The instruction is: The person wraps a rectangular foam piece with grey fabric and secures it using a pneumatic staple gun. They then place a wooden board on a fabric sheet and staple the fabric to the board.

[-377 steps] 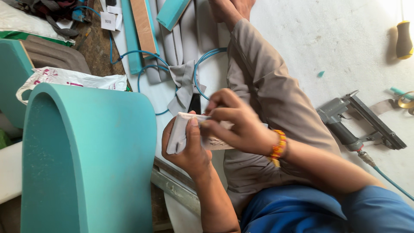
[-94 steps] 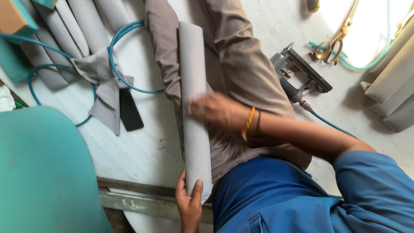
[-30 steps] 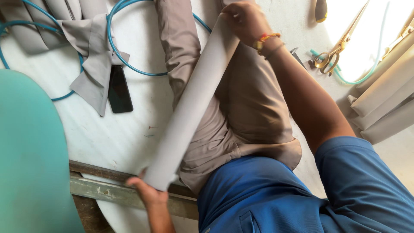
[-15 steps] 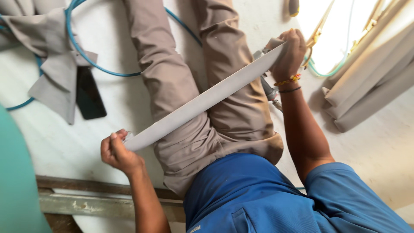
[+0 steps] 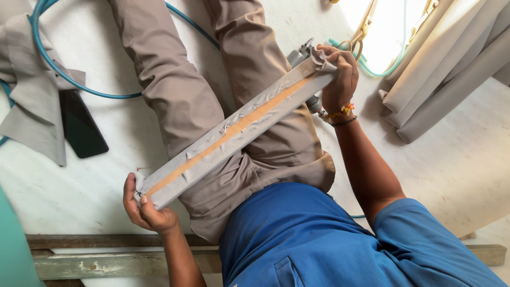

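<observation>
- Across the person's lap, a long slat (image 5: 236, 126) is lying on a slant, one end low near the left knee side, the other up by the staple gun (image 5: 304, 58), whose metal nose is peeking out behind it.
- Half a second ago the slat was showing only its smooth grey face; now it is showing the back, so it has been rolled over between the hands. That is pointing, in my judgement, to the wrapping side now being checked or worked on.
- Grey fabric is covering both long edges and folding inward, leaving a bare tan strip of wood running down the middle; the folded cloth is looking wrinkled and puckered along its length.
- Over at the upper end, the right hand (image 5: 340, 74) is clamping fingers and thumb round the slat end, bunching loose fabric there.
- Down at the lower end, the left hand (image 5: 144, 208) is closing round the other tip, thumb pressing on the edge.
- Beside the legs, a blue hose (image 5: 79, 87) is curling over the pale floor (image 5: 451, 159), a dark phone (image 5: 81, 127) is lying near grey cloth (image 5: 26, 117), and more wrapped slats (image 5: 451, 74) are leaning at the right.
</observation>
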